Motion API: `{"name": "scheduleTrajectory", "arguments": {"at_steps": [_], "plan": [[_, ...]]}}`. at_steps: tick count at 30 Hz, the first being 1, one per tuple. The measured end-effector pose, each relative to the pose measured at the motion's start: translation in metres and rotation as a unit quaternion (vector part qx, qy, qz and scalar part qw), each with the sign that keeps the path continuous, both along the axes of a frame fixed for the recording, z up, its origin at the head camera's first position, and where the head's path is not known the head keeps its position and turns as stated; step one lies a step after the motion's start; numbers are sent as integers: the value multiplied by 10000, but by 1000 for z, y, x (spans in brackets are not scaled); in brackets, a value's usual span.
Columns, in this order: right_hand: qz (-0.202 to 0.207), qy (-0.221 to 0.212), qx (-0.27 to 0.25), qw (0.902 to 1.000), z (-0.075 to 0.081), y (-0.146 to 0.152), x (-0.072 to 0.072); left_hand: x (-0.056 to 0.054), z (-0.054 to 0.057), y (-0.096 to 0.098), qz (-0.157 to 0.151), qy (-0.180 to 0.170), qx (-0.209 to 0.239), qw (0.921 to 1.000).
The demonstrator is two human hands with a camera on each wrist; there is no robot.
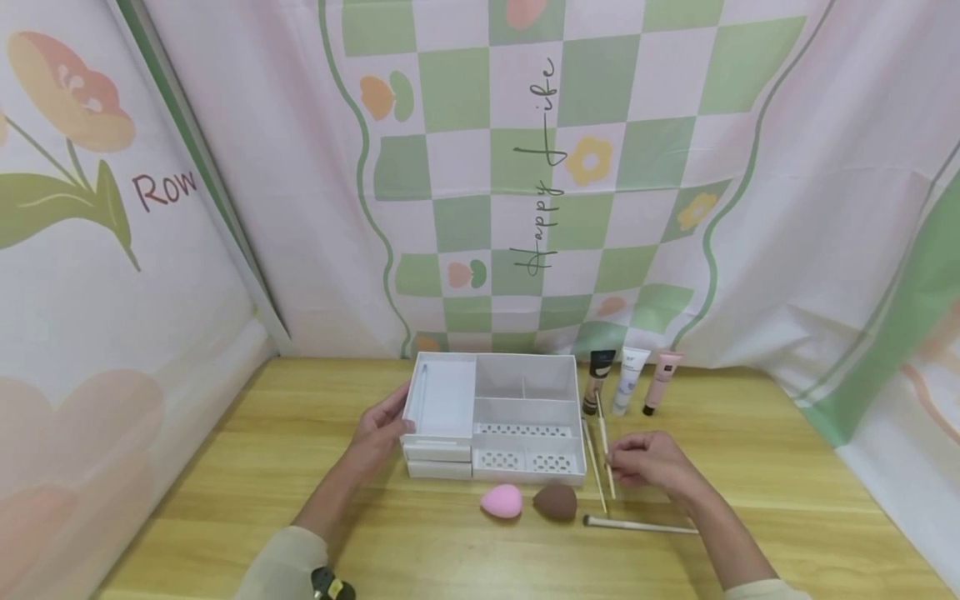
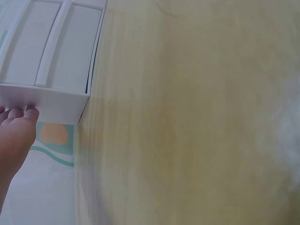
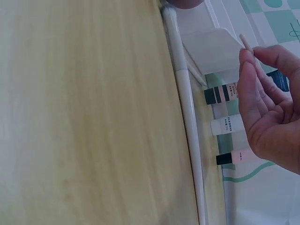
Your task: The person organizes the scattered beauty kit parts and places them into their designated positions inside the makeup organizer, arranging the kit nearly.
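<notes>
White box (image 1: 446,404) on the table (image 1: 225,475), gripped at its nine o'clock by the left hand (image 1: 379,430) — the right hand (image 1: 654,463) pinches a stick (image 1: 603,429) off the box's three o'clock, a second stick (image 1: 595,467) alongside. Beyond: brush (image 1: 641,525) at four, brown sponge (image 1: 557,502) at five, pink sponge (image 1: 502,502) at six — three tubes (image 1: 629,385) between two and three.

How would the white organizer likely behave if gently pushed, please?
The white organizer would probably stay stiff, given its straight walls. Its wide footprint suggests sliding rather than tipping. Thin dividers hint it may be light for its size.
</notes>
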State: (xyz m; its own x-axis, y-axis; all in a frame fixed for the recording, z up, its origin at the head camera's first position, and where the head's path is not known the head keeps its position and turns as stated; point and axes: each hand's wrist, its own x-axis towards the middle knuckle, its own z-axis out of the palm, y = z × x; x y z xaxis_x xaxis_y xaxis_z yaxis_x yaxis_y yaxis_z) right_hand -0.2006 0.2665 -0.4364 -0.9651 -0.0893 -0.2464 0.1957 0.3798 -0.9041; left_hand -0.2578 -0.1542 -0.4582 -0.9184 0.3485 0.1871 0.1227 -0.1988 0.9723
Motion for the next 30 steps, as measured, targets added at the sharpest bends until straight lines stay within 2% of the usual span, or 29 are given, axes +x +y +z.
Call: {"name": "scheduleTrajectory", "arguments": {"at_steps": [16, 23, 30], "plan": [[435, 77, -634, 9970, 10, -6, 2, 0, 0, -1, 14, -74, -57, 10000], [627, 169, -661, 9957, 13, -11, 1, -1, -1, -1, -27, -80, -33, 10000], [571, 181, -690, 9958, 16, -16, -3, -2, -2, -1, -30, -76, -48, 10000]]}}
